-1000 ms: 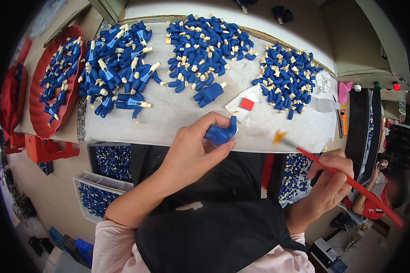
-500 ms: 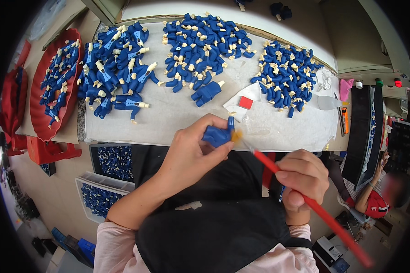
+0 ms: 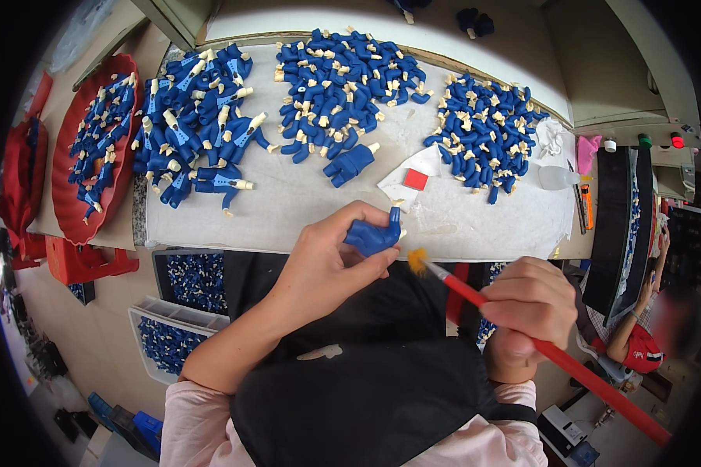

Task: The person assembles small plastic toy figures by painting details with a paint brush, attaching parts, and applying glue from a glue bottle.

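My left hand is closed on a blue doll body, with one bent arm ending in a small cream hand pointing up. In my right hand is a red-handled paintbrush, gripped partway along the handle. Its yellow bristles are apart from the body, a little to its right. Beyond my left hand lies a blue doll torso with a cream neck. Beside it, a folded white paper carries a small red square.
On the white-covered table lie a pile of blue torsos and two heaps of blue arms. A red scalloped tray stands left; an orange pen lies right. Another person's red sleeve shows far right.
The brush has drawn back from the blue body, down and to the right, along with my right hand. My left hand keeps hold of the body in nearly the same place.
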